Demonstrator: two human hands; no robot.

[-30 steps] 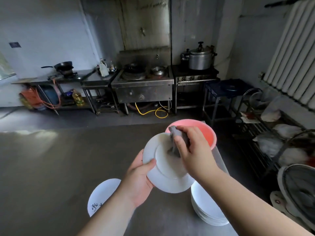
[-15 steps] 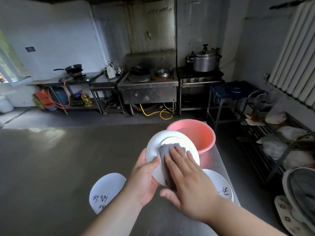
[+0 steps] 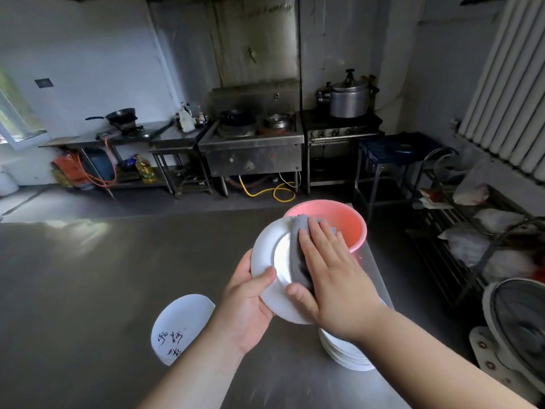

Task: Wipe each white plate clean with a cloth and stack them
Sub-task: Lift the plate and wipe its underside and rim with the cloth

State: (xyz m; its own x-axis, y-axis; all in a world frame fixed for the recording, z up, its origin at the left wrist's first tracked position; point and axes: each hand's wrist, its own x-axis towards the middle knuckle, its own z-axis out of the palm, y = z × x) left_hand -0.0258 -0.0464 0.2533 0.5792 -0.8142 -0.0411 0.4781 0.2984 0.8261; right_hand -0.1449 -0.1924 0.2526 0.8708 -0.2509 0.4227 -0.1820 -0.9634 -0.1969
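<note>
Plate (image 3: 267,255) held, cloth (image 3: 298,255) pressed on

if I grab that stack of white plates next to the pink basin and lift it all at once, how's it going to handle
The stack of white ceramic-looking plates is several deep, so probably heavy for its size. Glossy rims suggest a slippery grip. It sits near the edge of the steel table, so a fumble could likely break plates.
</note>
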